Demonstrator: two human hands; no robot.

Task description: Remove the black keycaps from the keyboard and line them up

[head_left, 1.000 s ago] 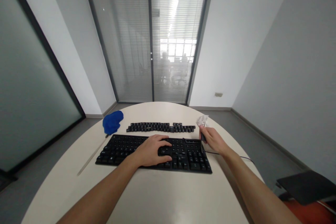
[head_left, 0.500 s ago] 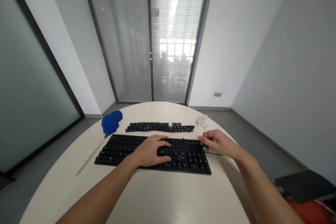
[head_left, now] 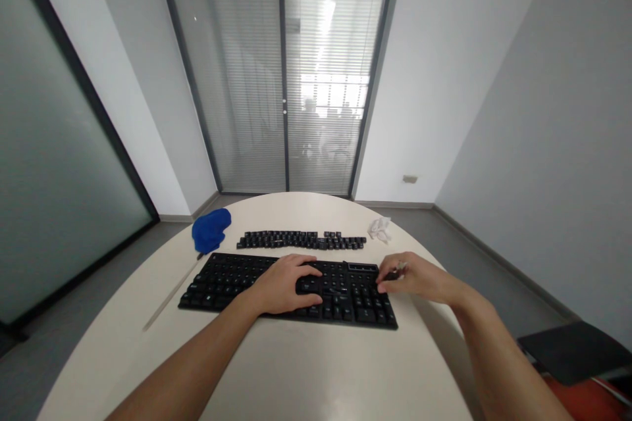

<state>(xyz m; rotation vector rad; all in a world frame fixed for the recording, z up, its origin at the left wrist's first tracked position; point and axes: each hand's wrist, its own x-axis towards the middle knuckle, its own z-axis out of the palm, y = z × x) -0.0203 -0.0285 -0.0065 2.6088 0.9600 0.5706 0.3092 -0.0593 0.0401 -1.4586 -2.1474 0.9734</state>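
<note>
A black keyboard (head_left: 222,279) lies on the table in front of me; on parts of it the keys' seats show without caps. My left hand (head_left: 284,284) rests on its middle, palm down, fingers spread. At the keyboard's right end, over the number pad (head_left: 366,296), is my right hand (head_left: 407,274). Its thumb and fingertips are pinched together at the keys. Something small and pale shows among those fingers, too small to name. Behind the keyboard, loose black keycaps (head_left: 281,240) lie lined up in rows.
A blue cloth (head_left: 211,230) sits at the table's left, with a thin pale stick (head_left: 170,296) with a dark tip below it. Crumpled white tissue (head_left: 380,229) is at the right edge of the round table (head_left: 306,368). A black chair part (head_left: 575,350) stands lower right.
My right hand has come down and slightly toward me, from the keyboard's upper right corner to the number pad's right side. The left hand stays in place on the keyboard.
</note>
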